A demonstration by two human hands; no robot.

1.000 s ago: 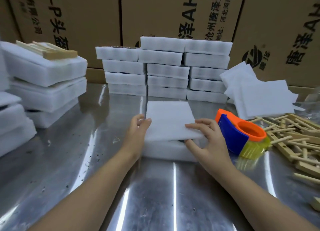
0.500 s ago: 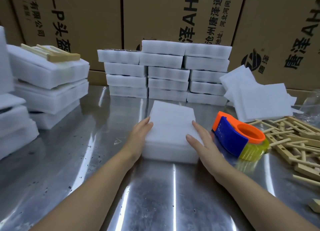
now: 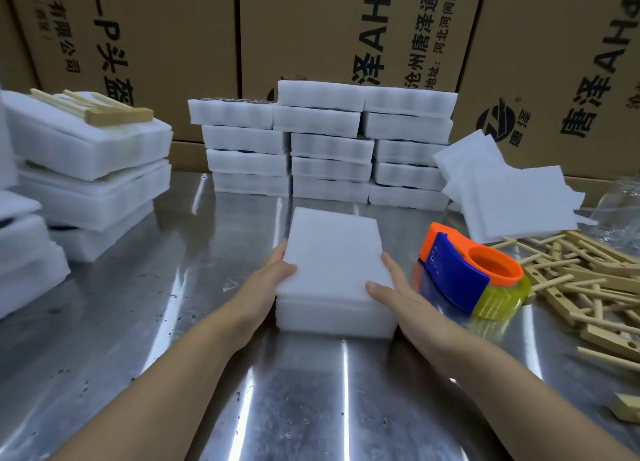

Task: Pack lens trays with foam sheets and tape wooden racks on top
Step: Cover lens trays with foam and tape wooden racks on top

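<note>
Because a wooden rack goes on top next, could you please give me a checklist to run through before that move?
1. Foam sheet squared on the lens tray: ok.
2. Left hand and right hand flat against the stack's sides: ok.
3. Tape dispenser close beside the right hand: ok.
4. Wooden racks piled at right: ok.
5. Tape roll end free: cannot tell.

Glossy bare metal for table (image 3: 138, 322), streaked reflections, dark specks. White matt foam sheet (image 3: 332, 252) at table centre. Smooth glossy plastic tape dispenser (image 3: 460, 273), yellow part translucent. Pale matt unfinished wooden racks (image 3: 588, 280) at right edge. Matt brown cardboard boxes (image 3: 173, 27) along far edge.
</note>
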